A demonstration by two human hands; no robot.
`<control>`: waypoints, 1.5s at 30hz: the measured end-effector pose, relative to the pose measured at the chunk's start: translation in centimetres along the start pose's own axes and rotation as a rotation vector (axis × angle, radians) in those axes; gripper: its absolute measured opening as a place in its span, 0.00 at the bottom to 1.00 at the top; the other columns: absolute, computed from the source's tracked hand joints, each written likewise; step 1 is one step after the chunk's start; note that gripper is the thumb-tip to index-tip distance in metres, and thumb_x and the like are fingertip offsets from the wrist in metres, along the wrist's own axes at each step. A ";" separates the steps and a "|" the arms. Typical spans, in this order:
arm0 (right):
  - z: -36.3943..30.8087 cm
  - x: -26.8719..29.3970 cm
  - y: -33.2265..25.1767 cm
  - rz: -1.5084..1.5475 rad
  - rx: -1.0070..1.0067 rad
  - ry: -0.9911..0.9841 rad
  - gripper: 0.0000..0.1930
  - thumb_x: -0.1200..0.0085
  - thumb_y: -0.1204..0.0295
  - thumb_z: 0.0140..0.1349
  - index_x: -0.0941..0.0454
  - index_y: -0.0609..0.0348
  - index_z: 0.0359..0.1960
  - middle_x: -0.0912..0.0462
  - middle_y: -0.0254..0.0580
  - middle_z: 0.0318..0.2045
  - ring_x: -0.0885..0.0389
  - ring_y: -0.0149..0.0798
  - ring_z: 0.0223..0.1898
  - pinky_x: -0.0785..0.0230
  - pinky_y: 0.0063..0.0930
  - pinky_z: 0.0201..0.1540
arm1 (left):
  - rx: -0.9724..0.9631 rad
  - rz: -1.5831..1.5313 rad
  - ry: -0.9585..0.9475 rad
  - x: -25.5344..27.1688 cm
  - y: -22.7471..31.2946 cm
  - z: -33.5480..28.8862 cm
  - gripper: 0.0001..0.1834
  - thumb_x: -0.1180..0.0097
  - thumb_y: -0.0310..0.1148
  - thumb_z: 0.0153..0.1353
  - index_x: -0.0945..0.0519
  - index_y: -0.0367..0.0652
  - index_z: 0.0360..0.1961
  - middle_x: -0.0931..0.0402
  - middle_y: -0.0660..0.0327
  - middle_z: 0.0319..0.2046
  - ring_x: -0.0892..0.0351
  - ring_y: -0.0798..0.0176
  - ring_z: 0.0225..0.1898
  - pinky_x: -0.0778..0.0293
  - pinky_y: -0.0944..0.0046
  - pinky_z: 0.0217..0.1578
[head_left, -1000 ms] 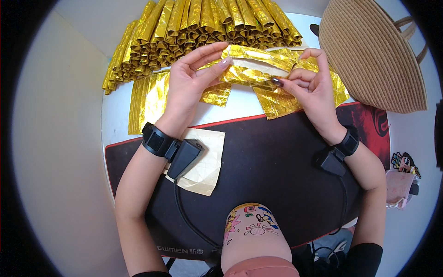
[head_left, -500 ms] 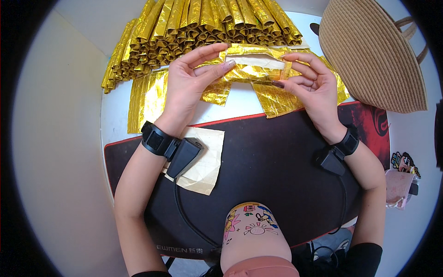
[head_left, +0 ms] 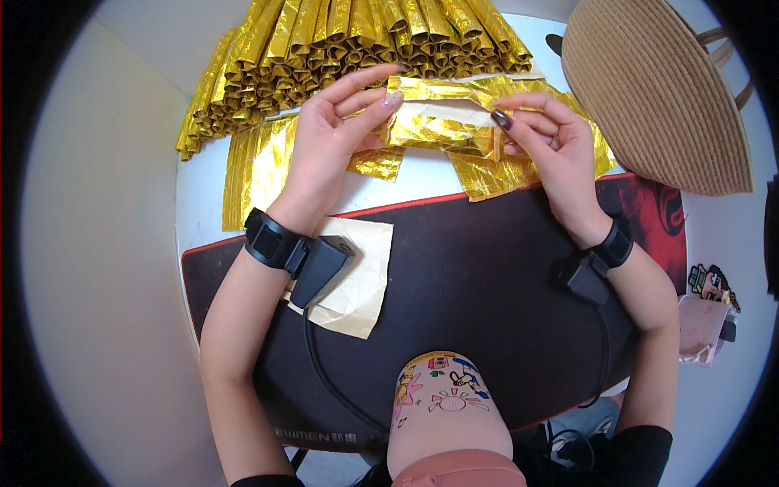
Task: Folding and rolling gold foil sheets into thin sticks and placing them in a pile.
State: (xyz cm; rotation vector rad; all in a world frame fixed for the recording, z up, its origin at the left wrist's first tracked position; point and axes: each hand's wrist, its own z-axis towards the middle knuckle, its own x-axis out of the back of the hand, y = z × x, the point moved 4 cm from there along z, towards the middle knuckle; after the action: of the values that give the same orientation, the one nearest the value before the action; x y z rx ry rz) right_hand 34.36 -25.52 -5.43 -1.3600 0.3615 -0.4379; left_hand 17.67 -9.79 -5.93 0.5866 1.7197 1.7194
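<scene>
Between my two hands is a folded strip of gold foil paper (head_left: 442,134), its pale inner side showing through a long gap in the middle. My left hand (head_left: 337,122) pinches the strip's left end, thumb in front and fingers behind the upper edge. At the other end my right hand (head_left: 548,134) grips it between thumb and fingers, some fingertips hidden behind the foil. Beneath the strip lie flat gold foil sheets (head_left: 253,174) on the white tabletop. A stack of rolled gold paper tubes (head_left: 365,32) rises just beyond my hands.
A black desk mat (head_left: 471,268) with a red border covers the near side. On it, partly under my left wrist, lies a creased cream sheet (head_left: 361,280). A pink decorated cup (head_left: 442,414) stands nearest me. A woven straw bag (head_left: 649,97) leans at the far right.
My right thumb has moved up along the strip's right end, and my left thumb has shifted slightly up and left. The strip's right end sits a little lower and is tilted.
</scene>
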 end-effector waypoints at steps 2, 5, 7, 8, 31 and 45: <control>-0.1 -0.1 -0.2 0.003 0.008 0.010 0.14 0.50 0.79 0.61 0.27 0.62 0.49 0.18 0.37 0.35 0.21 0.22 0.34 0.26 0.15 0.36 | 0.108 0.010 -0.107 0.4 -0.7 0.0 0.14 0.43 0.30 0.60 0.24 0.37 0.46 0.20 0.67 0.32 0.25 0.81 0.30 0.31 0.81 0.26; -0.1 0.1 -0.2 0.018 -0.012 0.003 0.15 0.49 0.78 0.61 0.27 0.63 0.50 0.18 0.37 0.33 0.21 0.22 0.33 0.26 0.14 0.36 | 0.123 -0.008 -0.134 0.1 -0.8 0.2 0.12 0.43 0.30 0.60 0.23 0.36 0.44 0.23 0.70 0.26 0.32 0.82 0.24 0.34 0.82 0.24; -0.1 0.1 0.2 0.002 -0.098 -0.033 0.16 0.49 0.78 0.61 0.28 0.64 0.51 0.17 0.37 0.32 0.21 0.22 0.32 0.26 0.14 0.37 | 0.137 -0.009 -0.134 0.1 -0.5 0.0 0.13 0.44 0.31 0.60 0.23 0.36 0.45 0.25 0.72 0.24 0.33 0.83 0.23 0.35 0.82 0.24; 0.0 0.2 0.3 0.005 -0.097 -0.034 0.16 0.49 0.78 0.61 0.28 0.64 0.51 0.17 0.37 0.32 0.21 0.22 0.32 0.26 0.14 0.37 | 0.153 0.006 -0.138 0.1 -0.2 -0.2 0.13 0.44 0.30 0.60 0.23 0.37 0.45 0.26 0.72 0.23 0.35 0.82 0.22 0.35 0.82 0.24; 0.1 0.7 0.5 0.132 -0.114 -0.157 0.07 0.46 0.79 0.59 0.22 0.64 0.39 0.18 0.39 0.33 0.20 0.24 0.33 0.26 0.16 0.39 | 0.138 -0.071 -0.284 0.4 0.1 -0.1 0.04 0.45 0.25 0.59 0.23 0.41 0.36 0.23 0.70 0.27 0.31 0.82 0.24 0.33 0.81 0.25; 0.2 0.5 0.5 0.107 -0.110 -0.097 0.14 0.45 0.81 0.57 0.25 0.66 0.47 0.18 0.42 0.37 0.20 0.26 0.36 0.26 0.18 0.42 | 0.069 0.087 -0.249 -0.5 0.7 -0.5 0.15 0.43 0.27 0.59 0.23 0.39 0.48 0.19 0.61 0.36 0.21 0.77 0.35 0.26 0.79 0.32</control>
State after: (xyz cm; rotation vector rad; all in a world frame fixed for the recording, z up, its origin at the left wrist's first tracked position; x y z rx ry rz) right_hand 34.95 -25.52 -5.93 -1.4560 0.3806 -0.2655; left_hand 17.59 -10.40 -5.19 0.8792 1.6015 1.5749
